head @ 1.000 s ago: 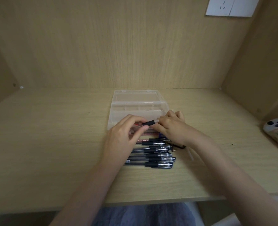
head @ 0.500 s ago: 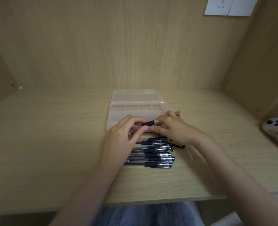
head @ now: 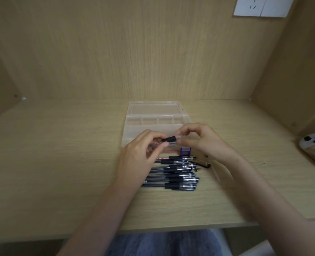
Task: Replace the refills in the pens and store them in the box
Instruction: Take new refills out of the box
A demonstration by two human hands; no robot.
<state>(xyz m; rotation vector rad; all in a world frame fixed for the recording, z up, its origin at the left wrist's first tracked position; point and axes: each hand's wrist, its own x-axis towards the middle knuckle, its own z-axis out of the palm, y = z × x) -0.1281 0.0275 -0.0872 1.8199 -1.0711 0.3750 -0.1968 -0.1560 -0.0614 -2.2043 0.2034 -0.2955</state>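
Holding one thin, light pen (head: 169, 139) between them, the left hand (head: 143, 154) pinched its barrel and the right hand (head: 199, 141) pinched its slippery tip, above the box (head: 134, 126).

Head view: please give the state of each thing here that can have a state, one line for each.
Plastic box: open, lid laid back, no pens seen inside.
Pen in hands: held level above the desk by both hands.
Left hand: closed on the pen's left part.
Right hand: fingertips pinching the pen's clear end.
Pens on desk: lying side by side, capped, not yet in the box.
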